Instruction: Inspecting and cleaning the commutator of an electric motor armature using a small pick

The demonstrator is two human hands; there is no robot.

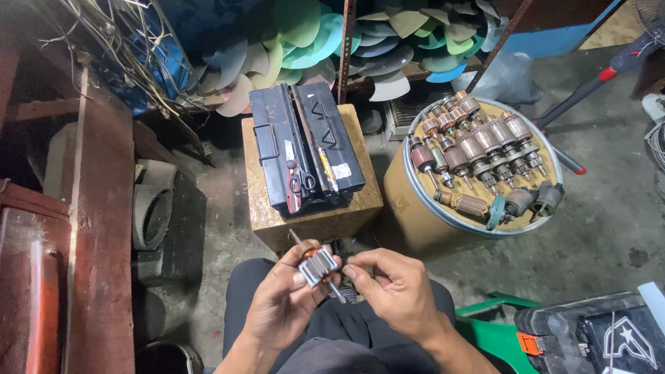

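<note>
Grimy concrete floor [596, 235] runs under a cluttered workshop corner, with stacked plastic fan blades [325, 34] in green, blue and beige filling the shelves at the back and a tangle of wires [118, 48] hanging at the upper left. On a round drum [415, 215] to the right, the lid serves as a tray and carries many motor armatures [485, 149] laid side by side, their copper windings showing. A wooden box [312, 215] in the middle acts as a surface for an open black toolbox [305, 149], and inside it lie scissors [302, 181] and a few small tools. Rusty red metal frames [97, 228] stand along the left. Low in the view, over the person's lap, the left hand [277, 305] is closed around a small armature [316, 266], gripping its body, while the right hand [395, 284] pinches at its end with thumb and fingertips, just beside the left.
</note>
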